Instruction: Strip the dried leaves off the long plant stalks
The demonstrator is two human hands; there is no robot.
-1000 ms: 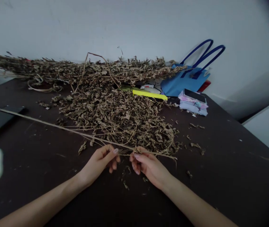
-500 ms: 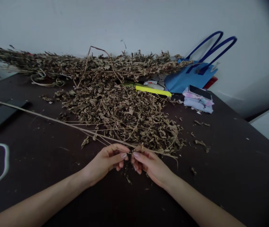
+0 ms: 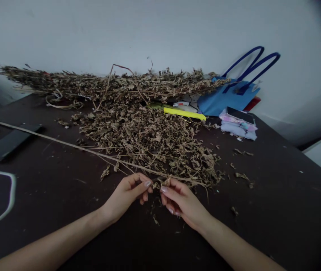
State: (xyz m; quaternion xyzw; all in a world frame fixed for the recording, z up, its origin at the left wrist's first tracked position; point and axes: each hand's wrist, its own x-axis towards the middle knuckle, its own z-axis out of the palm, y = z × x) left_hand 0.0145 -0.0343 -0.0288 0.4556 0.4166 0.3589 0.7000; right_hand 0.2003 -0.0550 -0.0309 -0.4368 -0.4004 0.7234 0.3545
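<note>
My left hand (image 3: 129, 195) is closed in a pinch, thumb against forefinger, on a thin dried plant stem. Facing it, my right hand (image 3: 185, 201) pinches a curled dried leaf (image 3: 157, 185) that shows in the small gap between the fingertips. One long pale stalk (image 3: 72, 145) runs from the far left, just beyond my fingers, to the right of my right hand. Thin side stems branch off it near the left hand. Directly behind lies a heap of dried leaves (image 3: 149, 137). A few crumbs of leaf lie below my hands.
A long bundle of dried leafy stems (image 3: 121, 84) lies along the wall. Behind the heap are a yellow strip-like object (image 3: 184, 113) and a blue bag (image 3: 226, 98). A phone (image 3: 241, 114) rests on tissue packs at right. A dark flat device (image 3: 10, 143) lies at left on the dark table (image 3: 276, 210).
The gap between my fingertips has widened slightly, and more of the curled leaf shows in it. My right hand has shifted a little to the right. The whole view has shifted slightly.
</note>
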